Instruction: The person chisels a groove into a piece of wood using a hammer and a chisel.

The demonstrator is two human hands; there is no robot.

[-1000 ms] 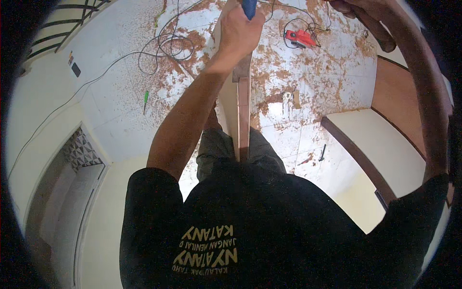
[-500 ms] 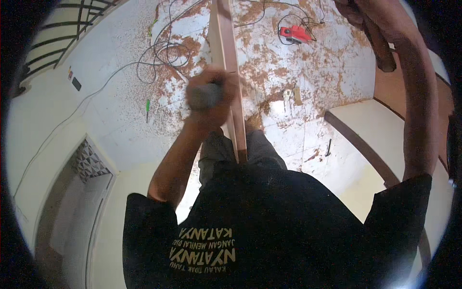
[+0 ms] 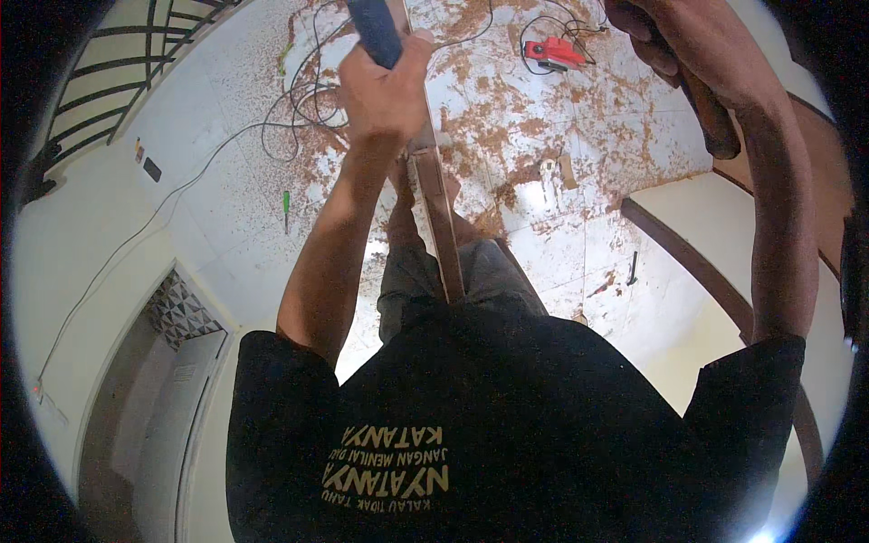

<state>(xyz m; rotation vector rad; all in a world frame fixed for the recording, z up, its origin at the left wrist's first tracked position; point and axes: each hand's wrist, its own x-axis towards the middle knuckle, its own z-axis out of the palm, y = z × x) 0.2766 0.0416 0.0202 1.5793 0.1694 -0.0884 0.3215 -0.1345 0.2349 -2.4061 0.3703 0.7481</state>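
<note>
A long wooden board point(image 3: 442, 235) stands on edge between my legs, running away from me, its narrow brown edge facing up. On its far part my left hand point(image 3: 385, 100) is closed round a thick, dark blue bar-shaped thing point(image 3: 375, 32), with the thumb along the board's edge. The bar's far end leaves the picture, so its kind is unclear. My right hand point(image 3: 656, 50) is raised at the upper right, fingers wrapped round a brown wooden handle point(image 3: 709, 113) that hangs down toward me. Whatever tops that handle is hidden.
A red corded power tool point(image 3: 550, 54) lies on the floor among brown shavings point(image 3: 507, 100). Cables point(image 3: 299, 118) coil at the left, near a green-handled screwdriver point(image 3: 286, 210). A dark phone-like slab point(image 3: 152, 169), a small black tool point(image 3: 633, 269) and a doorway point(image 3: 154, 380) also show.
My left hand, blurred before, has moved away from me along the board with the dark blue bar. My right hand stays raised with the handle, shifted slightly left.
</note>
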